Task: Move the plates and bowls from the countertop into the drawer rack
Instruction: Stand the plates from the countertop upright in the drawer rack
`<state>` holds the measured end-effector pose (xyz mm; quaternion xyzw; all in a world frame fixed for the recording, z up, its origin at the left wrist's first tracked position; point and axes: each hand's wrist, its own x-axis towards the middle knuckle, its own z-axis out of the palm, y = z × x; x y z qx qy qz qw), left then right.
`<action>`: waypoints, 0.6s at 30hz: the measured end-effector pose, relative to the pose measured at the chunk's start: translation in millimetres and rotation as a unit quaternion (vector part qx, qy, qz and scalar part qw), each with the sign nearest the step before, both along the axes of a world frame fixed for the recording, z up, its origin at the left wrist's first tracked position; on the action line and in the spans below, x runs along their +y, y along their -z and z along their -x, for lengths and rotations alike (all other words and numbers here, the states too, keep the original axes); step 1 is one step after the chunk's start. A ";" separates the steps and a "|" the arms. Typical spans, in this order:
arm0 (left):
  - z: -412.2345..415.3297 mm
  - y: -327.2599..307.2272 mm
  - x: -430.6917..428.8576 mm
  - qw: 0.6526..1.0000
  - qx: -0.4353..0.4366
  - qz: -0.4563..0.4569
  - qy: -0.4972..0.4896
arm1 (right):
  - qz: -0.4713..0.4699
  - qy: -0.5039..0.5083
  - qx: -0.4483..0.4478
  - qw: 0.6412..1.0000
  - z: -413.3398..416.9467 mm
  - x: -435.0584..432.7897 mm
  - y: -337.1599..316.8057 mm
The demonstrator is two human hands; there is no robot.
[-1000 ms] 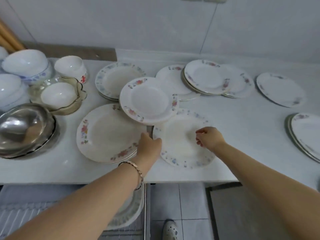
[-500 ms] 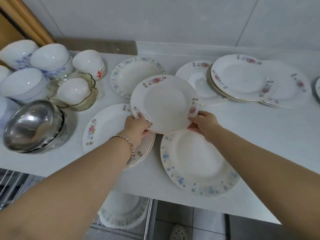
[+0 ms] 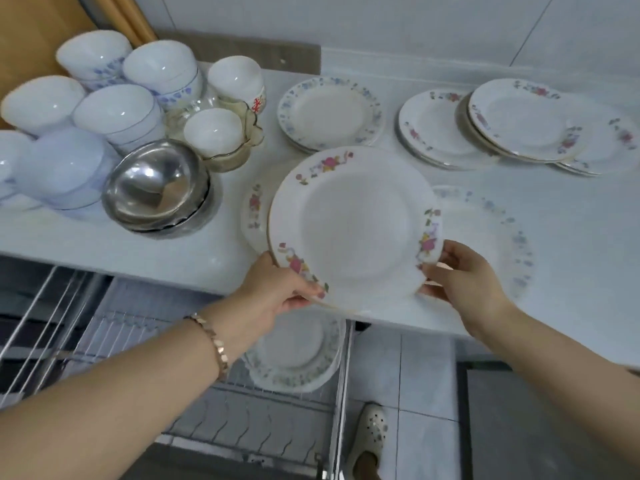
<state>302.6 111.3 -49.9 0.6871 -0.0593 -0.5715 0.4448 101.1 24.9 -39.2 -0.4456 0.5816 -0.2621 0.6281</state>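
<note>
A white plate with pink flowers (image 3: 353,226) is lifted off the countertop (image 3: 571,237), near its front edge. My left hand (image 3: 277,289) grips its near-left rim and my right hand (image 3: 464,278) pinches its near-right rim. Under it lie a pink-flowered plate (image 3: 254,209) and a blue-flowered plate (image 3: 491,237). More plates (image 3: 330,114) and plate stacks (image 3: 519,123) rest farther back. White bowls (image 3: 117,112) and a steel bowl (image 3: 156,185) stand at the left. Below, the wire drawer rack (image 3: 242,424) is pulled out and holds stacked plates (image 3: 298,358).
A glass dish (image 3: 239,147) with a small white bowl in it stands beside the steel bowl. A shoe (image 3: 370,434) shows on the tiled floor right of the rack. A wooden panel (image 3: 31,32) rises at the far left. The white wall closes the back.
Both hands took hold of the pink-flowered plate, lifted it off the pile and brought it toward the counter's front edge. The view has tilted down, showing more of the rack.
</note>
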 end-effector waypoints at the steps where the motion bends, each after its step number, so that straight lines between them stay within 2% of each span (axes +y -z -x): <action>1: -5.5 1.6 21.7 1.000 0.002 -0.003 0.001 | -0.002 0.000 0.006 1.000 -5.0 22.4 0.4; 5: -36.8 15.9 109.2 0.997 -0.034 -0.032 0.065 | -0.033 -0.018 0.059 0.998 -24.2 113.7 16.0; 10: -77.0 41.6 195.2 0.986 -0.028 -0.102 0.129 | -0.123 -0.077 0.076 0.986 -48.3 212.3 35.8; 14: -97.7 76.2 232.1 0.976 0.001 -0.160 0.148 | -0.200 -0.073 0.121 0.969 -65.2 254.9 70.6; 18: -105.5 118.5 237.6 0.961 0.042 -0.219 0.164 | -0.267 -0.027 0.121 0.956 -78.6 263.8 119.5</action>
